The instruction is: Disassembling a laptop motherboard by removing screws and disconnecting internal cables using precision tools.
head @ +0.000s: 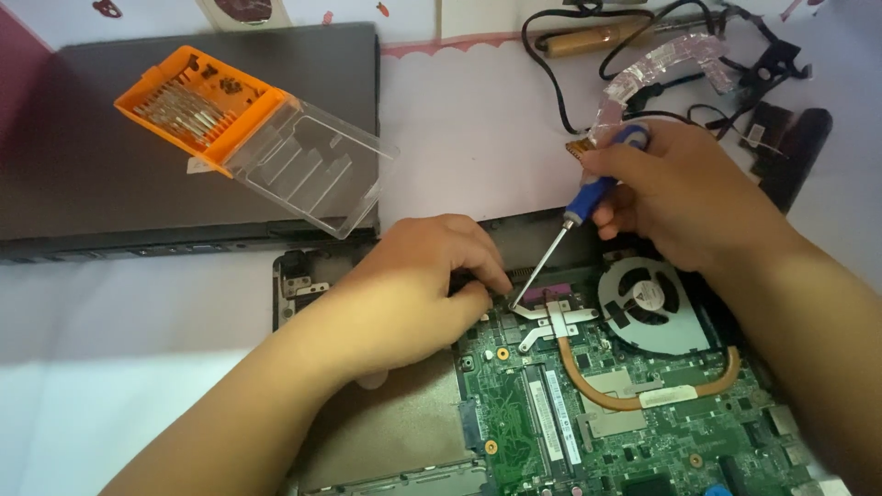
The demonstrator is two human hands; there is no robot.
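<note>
Gripping a blue-handled screwdriver [577,219], the right hand [684,197] is closed round the handle, and the shaft slants down and left so that its tip meets the metal bracket [551,317] of the heat pipe on the green board [588,404]. The left hand [418,285] lies just left of that bracket, fingers curled down onto the upper edge of the board; what they pinch, if anything, cannot be told. The fan [648,301] sits just right of the bracket, partly under the right hand, and the copper pipe [643,395] curves from the bracket below the fan. The board fills the opened laptop base [303,276], whose left wall shows a bare corner beside the left wrist.

Up and left of the board, well apart, an orange bit case [197,106] with its clear lid [312,165] swung open rests on a closed dark laptop [83,174]. Bare white bench [478,138] lies between the case and the right hand. Above the right hand, black cables [560,92] and a shiny ribbon [666,60] crowd the far bench edge. Left of the base the bench is open.
</note>
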